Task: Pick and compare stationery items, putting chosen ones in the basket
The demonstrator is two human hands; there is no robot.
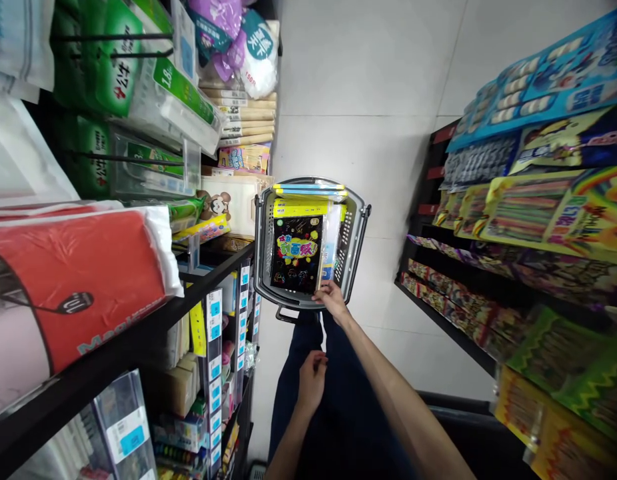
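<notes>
A grey plastic shopping basket (pixel 358 267) with black handles is in front of my legs. Inside it lies a flat black pack (pixel 294 257) with colourful lettering and a yellow top strip, seemingly scratch-art paper. My right hand (pixel 332 300) reaches over the basket's near rim, its thumb and fingers pinched on the pack's lower right corner. To the right of the pack is a clear-wrapped white and blue item (pixel 330 247), partly covered. My left hand (pixel 312 379) hangs in front of my dark trousers, below the basket, with its fingers curled and nothing visible in them.
On the left, a shelf (pixel 208 270) carries green hanging packs (pixel 108 67), wooden sticks (pixel 248 120) and a red bag (pixel 83 280) jutting forward. At right, a black rack (pixel 423 200) holds snack packs (pixel 553 207). Between them runs a grey tiled floor (pixel 358 80).
</notes>
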